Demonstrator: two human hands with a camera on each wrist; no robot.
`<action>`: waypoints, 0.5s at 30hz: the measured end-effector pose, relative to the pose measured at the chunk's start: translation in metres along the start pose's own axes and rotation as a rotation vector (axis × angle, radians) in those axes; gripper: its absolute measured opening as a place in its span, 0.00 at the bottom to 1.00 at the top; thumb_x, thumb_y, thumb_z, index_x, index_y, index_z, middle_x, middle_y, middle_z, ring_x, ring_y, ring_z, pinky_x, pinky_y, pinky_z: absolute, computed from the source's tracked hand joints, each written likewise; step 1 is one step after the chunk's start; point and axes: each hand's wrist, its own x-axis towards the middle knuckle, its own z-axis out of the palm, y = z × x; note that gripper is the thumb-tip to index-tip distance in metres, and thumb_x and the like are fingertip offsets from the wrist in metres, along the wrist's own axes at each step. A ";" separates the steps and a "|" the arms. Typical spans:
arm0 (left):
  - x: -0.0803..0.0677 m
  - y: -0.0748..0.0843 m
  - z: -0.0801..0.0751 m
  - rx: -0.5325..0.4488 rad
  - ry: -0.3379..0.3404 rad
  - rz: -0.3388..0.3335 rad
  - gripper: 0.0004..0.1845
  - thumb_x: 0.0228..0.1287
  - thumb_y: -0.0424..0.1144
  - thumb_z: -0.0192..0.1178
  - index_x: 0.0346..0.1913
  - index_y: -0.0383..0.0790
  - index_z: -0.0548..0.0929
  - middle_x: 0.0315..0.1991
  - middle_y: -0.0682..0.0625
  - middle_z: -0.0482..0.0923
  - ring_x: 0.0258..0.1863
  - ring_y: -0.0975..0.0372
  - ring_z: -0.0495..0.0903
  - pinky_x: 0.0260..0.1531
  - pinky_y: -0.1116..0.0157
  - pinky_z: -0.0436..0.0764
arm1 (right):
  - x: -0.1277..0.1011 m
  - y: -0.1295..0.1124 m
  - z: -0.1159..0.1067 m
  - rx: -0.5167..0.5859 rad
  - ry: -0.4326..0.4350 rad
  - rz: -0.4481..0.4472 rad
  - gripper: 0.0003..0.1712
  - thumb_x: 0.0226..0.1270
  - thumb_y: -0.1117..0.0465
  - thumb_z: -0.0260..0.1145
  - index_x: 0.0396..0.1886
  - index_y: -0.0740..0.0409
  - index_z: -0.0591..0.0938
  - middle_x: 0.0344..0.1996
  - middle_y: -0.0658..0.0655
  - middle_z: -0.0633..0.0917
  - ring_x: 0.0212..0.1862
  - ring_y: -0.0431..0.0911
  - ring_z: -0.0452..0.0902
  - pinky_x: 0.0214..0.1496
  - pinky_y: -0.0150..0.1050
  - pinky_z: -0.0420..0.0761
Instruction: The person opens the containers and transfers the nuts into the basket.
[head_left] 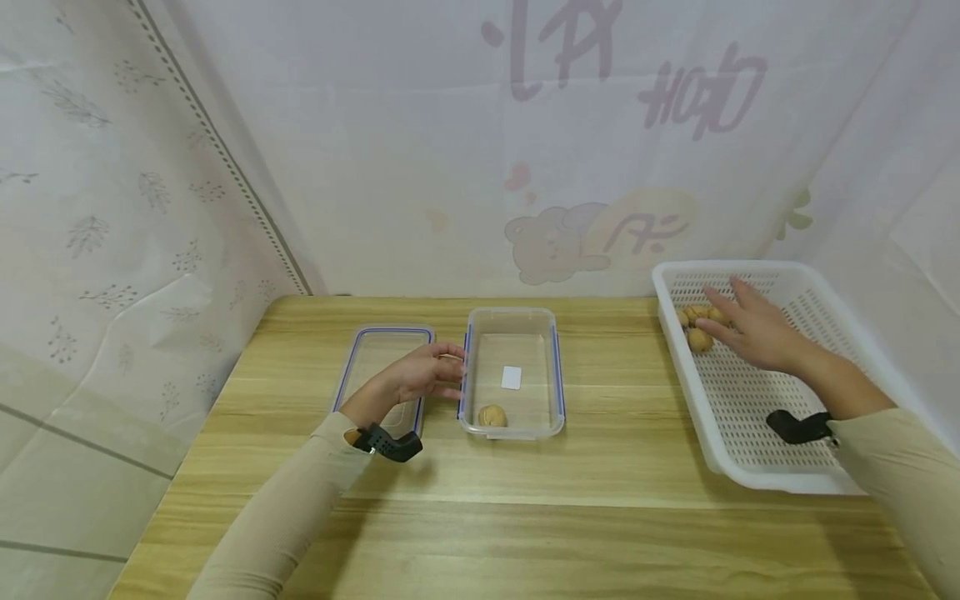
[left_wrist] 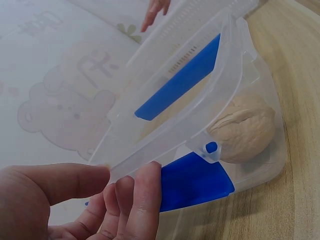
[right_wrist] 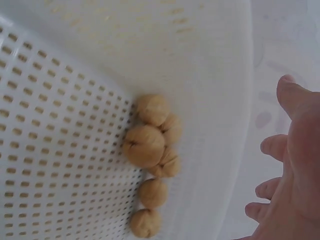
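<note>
My left hand is beside the left wall of a clear plastic food container, its relaxed fingertips right at the blue side latch. One walnut lies in the container's near left corner. My right hand is over a white perforated basket, fingers spread and holding nothing. Several walnuts cluster along the basket's left wall, close to these fingertips. In the right wrist view the walnuts rest bunched against the wall, with the spread fingers off to the right.
A clear lid with a blue seal lies left of the container, partly under my left forearm. A white label shows at the container's bottom. The wooden table ends at a printed curtain at the back.
</note>
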 end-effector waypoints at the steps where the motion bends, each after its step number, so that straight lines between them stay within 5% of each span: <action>1: 0.000 0.000 0.000 0.000 0.000 -0.001 0.20 0.74 0.24 0.52 0.65 0.25 0.63 0.38 0.48 0.74 0.38 0.60 0.77 0.47 0.58 0.89 | 0.001 -0.003 0.000 -0.012 0.005 -0.008 0.43 0.84 0.43 0.48 0.80 0.69 0.49 0.74 0.83 0.37 0.74 0.79 0.32 0.69 0.82 0.41; 11: 0.000 0.000 0.001 -0.001 -0.001 -0.004 0.20 0.75 0.24 0.52 0.65 0.25 0.63 0.37 0.48 0.73 0.38 0.60 0.77 0.46 0.58 0.89 | 0.008 -0.034 -0.003 -0.010 -0.022 -0.069 0.43 0.83 0.43 0.50 0.81 0.64 0.47 0.77 0.78 0.35 0.76 0.74 0.27 0.66 0.86 0.37; 15: -0.002 0.001 0.001 0.000 -0.004 0.000 0.21 0.75 0.24 0.52 0.66 0.24 0.62 0.37 0.48 0.74 0.37 0.61 0.77 0.46 0.59 0.90 | 0.013 -0.049 0.000 -0.075 -0.010 -0.089 0.43 0.82 0.42 0.51 0.81 0.63 0.50 0.77 0.79 0.39 0.77 0.74 0.32 0.67 0.84 0.49</action>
